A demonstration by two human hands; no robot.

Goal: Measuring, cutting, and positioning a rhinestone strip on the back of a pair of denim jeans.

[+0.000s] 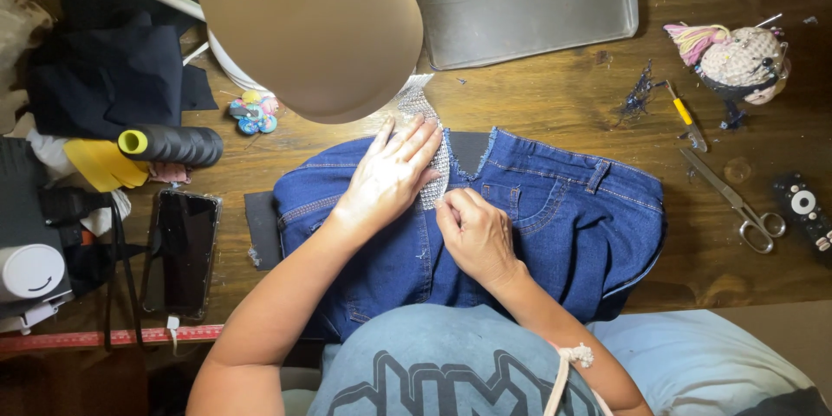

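Pressing flat with spread fingers, the left hand (387, 175) holds the rhinestone strip (431, 156) on the jeans (555, 217), while the right hand (475, 234) pinches its near end, the strip running away from the person.

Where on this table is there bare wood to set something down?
Bare wood lies between the metal tray and the jeans, and below the scissors at the right edge. The left side is crowded: phone, thread spool, dark fabric.

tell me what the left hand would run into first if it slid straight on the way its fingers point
The left hand points up and right across the jeans. Its fingertips already touch the sparkly mesh strip; past that, probably the lamp shade, though that likely hangs higher.
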